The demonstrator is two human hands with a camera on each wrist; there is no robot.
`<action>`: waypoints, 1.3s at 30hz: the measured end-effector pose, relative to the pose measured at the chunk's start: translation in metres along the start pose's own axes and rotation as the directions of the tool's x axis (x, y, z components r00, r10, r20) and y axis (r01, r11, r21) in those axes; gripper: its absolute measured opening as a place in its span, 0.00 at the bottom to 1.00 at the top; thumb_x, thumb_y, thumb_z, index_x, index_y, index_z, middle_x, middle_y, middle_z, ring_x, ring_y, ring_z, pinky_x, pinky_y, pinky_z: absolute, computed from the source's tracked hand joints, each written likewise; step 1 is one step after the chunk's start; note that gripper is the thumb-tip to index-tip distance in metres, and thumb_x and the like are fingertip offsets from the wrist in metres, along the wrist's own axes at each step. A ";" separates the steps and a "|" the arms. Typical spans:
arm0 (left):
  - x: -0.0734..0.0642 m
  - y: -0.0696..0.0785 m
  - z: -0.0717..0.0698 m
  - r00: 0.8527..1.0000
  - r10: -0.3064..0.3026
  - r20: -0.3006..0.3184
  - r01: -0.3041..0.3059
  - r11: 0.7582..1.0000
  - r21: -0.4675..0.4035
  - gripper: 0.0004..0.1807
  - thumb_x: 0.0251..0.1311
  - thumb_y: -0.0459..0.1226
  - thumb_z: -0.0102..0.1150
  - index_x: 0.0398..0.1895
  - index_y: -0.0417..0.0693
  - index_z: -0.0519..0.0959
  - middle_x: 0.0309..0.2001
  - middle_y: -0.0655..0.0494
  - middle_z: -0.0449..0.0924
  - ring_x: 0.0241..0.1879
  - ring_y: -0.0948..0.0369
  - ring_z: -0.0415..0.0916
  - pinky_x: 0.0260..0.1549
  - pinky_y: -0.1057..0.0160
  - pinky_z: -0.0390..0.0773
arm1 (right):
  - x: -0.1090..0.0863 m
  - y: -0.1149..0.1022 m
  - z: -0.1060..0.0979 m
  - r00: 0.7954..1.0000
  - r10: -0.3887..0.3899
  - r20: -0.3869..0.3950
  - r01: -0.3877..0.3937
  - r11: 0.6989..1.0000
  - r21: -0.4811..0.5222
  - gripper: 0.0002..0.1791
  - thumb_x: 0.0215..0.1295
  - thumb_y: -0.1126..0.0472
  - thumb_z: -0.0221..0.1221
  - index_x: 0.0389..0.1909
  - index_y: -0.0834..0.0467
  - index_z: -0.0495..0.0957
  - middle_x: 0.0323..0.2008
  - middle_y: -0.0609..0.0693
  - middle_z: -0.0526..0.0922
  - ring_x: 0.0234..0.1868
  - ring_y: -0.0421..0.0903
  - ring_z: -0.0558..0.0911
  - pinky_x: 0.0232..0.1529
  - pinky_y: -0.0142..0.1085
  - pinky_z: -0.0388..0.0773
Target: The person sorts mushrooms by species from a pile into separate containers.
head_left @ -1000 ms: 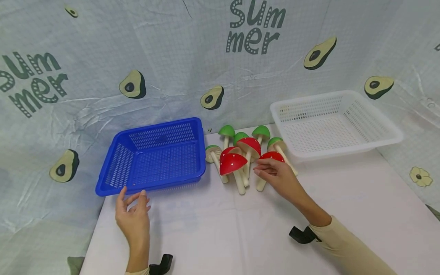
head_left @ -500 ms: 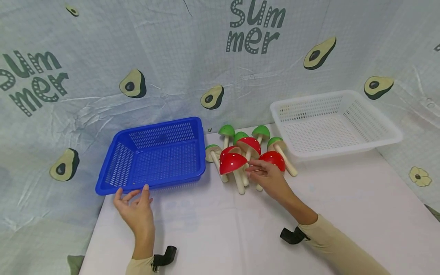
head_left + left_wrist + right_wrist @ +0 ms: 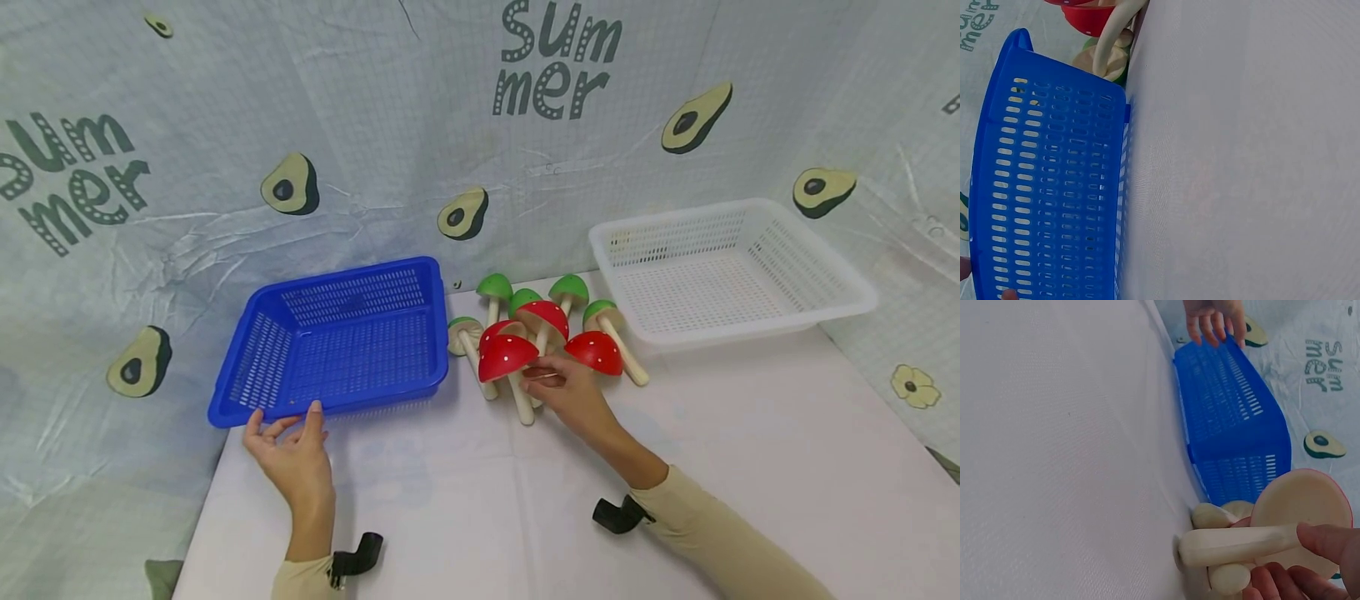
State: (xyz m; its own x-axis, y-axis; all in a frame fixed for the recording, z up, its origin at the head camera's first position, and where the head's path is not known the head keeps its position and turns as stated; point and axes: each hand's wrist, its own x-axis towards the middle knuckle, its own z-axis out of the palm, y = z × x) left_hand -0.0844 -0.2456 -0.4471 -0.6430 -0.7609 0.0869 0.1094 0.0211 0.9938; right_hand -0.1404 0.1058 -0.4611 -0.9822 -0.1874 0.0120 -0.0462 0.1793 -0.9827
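My right hand (image 3: 573,396) is at the pale stem of the front red mushroom (image 3: 507,358), a white-dotted toy. In the right wrist view the thumb (image 3: 1329,542) lies against that stem (image 3: 1235,545), with the other fingers curled below it. The mushroom leans among several red- and green-capped mushrooms, its cap overlapping another red one. My left hand (image 3: 296,467) holds the near rim of the blue basket (image 3: 438,333), thumb and fingers spread along it. In the left wrist view only two fingertips show, at the basket's rim and slotted wall (image 3: 1054,181).
A white slotted basket (image 3: 832,300) stands at the back right. Between the baskets lie another red mushroom (image 3: 595,352) and green mushrooms (image 3: 568,288). A printed sheet (image 3: 390,125) hangs behind the white-covered table (image 3: 450,517).
My right hand has moved left from the right-hand red mushroom to the front one's stem. My left hand has moved up slightly onto the blue basket's near rim.
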 end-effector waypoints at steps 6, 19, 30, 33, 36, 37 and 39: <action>0.000 0.000 0.000 1.000 0.004 -0.001 -0.004 1.000 0.026 0.44 0.62 0.36 0.69 0.75 0.47 0.53 0.45 0.56 0.67 0.28 0.63 0.74 0.31 0.73 0.82 | 0.004 -0.003 0.003 1.000 0.005 -0.013 -0.006 0.997 -0.071 0.21 0.62 0.62 0.71 0.55 0.62 0.81 0.51 0.56 0.86 0.48 0.52 0.87 0.47 0.37 0.85; -0.003 0.000 0.000 1.000 -0.010 0.001 0.010 0.999 0.046 0.45 0.62 0.37 0.70 0.75 0.48 0.52 0.45 0.57 0.66 0.27 0.66 0.73 0.30 0.73 0.80 | 0.014 -0.002 0.010 0.999 -0.018 0.043 0.026 0.982 -0.189 0.18 0.60 0.63 0.72 0.50 0.64 0.84 0.42 0.53 0.88 0.41 0.47 0.87 0.44 0.36 0.86; -0.002 0.001 0.003 1.000 -0.002 -0.008 0.002 1.000 0.003 0.43 0.62 0.34 0.69 0.74 0.48 0.53 0.45 0.56 0.65 0.28 0.66 0.74 0.29 0.73 0.80 | 0.015 -0.009 0.001 0.992 0.085 0.095 -0.083 0.996 -0.022 0.21 0.66 0.59 0.68 0.58 0.62 0.81 0.49 0.55 0.87 0.45 0.48 0.86 0.46 0.38 0.86; -0.002 0.002 0.003 1.000 -0.005 -0.008 0.005 1.000 0.000 0.43 0.61 0.35 0.70 0.74 0.49 0.54 0.45 0.56 0.65 0.29 0.65 0.74 0.29 0.73 0.80 | 0.017 -0.012 -0.001 0.988 0.116 0.102 -0.119 0.992 0.031 0.22 0.66 0.58 0.68 0.58 0.63 0.80 0.50 0.56 0.87 0.47 0.48 0.86 0.47 0.41 0.86; -0.002 0.002 0.003 1.000 -0.013 -0.007 0.013 1.000 -0.005 0.44 0.61 0.34 0.70 0.74 0.49 0.54 0.45 0.56 0.65 0.29 0.65 0.74 0.30 0.73 0.80 | 0.018 -0.015 -0.002 0.987 0.121 0.107 -0.130 0.988 0.081 0.23 0.66 0.58 0.68 0.58 0.63 0.80 0.51 0.57 0.87 0.48 0.48 0.86 0.48 0.41 0.86; -0.002 0.001 0.002 1.000 -0.014 -0.007 0.014 1.000 -0.003 0.44 0.61 0.34 0.70 0.74 0.49 0.54 0.45 0.56 0.65 0.30 0.65 0.74 0.30 0.74 0.80 | 0.018 -0.016 -0.002 0.987 0.118 0.110 -0.129 0.987 0.097 0.23 0.66 0.58 0.68 0.59 0.63 0.79 0.51 0.57 0.87 0.48 0.48 0.86 0.48 0.41 0.86; -0.002 0.000 0.002 1.000 -0.017 -0.007 0.017 1.000 -0.003 0.44 0.61 0.34 0.70 0.75 0.49 0.53 0.45 0.56 0.65 0.30 0.65 0.74 0.29 0.74 0.80 | 0.019 -0.018 -0.003 0.987 0.109 0.114 -0.123 0.985 0.120 0.23 0.66 0.58 0.68 0.59 0.63 0.79 0.52 0.57 0.86 0.48 0.48 0.87 0.48 0.41 0.86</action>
State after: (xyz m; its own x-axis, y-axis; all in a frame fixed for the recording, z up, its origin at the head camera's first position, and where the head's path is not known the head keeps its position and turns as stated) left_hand -0.0846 -0.2428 -0.4468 -0.6396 -0.7655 0.0697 0.1005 0.0067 0.9949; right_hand -0.1587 0.1020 -0.4425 -0.9543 -0.2753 -0.1167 0.0970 0.0842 -0.9917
